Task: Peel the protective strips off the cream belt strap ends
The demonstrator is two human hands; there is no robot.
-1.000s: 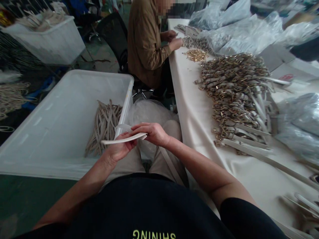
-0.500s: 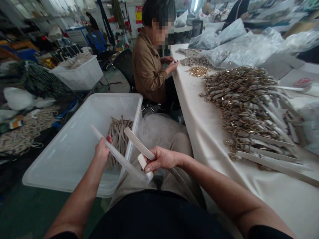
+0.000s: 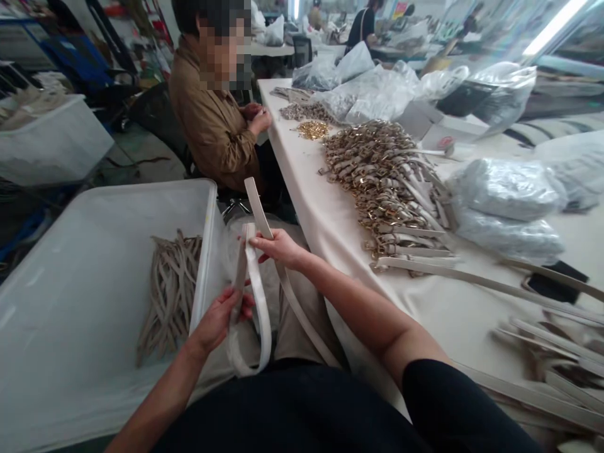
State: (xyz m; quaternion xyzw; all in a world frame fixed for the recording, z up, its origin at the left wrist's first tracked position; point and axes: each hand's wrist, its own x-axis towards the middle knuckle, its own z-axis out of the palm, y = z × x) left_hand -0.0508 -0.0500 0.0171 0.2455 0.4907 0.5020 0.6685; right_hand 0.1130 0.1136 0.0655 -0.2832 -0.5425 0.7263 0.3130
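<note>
Over my lap, both hands grip one pale beige belt strap [image 3: 258, 296]. My left hand [image 3: 221, 318] is closed on the folded lower part, where the strap loops down toward my dark shirt. My right hand [image 3: 279, 247] pinches the strap higher up, and one end sticks up above its fingers. A length of the strap trails down across my right thigh. Just left of my hands stands a big translucent white bin [image 3: 85, 251] holding a bundle of beige straps [image 3: 170, 289].
A long white table [image 3: 453, 314] on my right carries a large heap of straps with gold buckles [image 3: 382, 182], loose straps at its near end and plastic bags. A person in a tan jacket [image 3: 212, 126] sits at the table's far end. Another white bin [image 3: 47, 135] stands at back left.
The strap was spread out between my hands; now it is folded into a hanging loop, with my left hand drawn in close under my right. My view has turned right.
</note>
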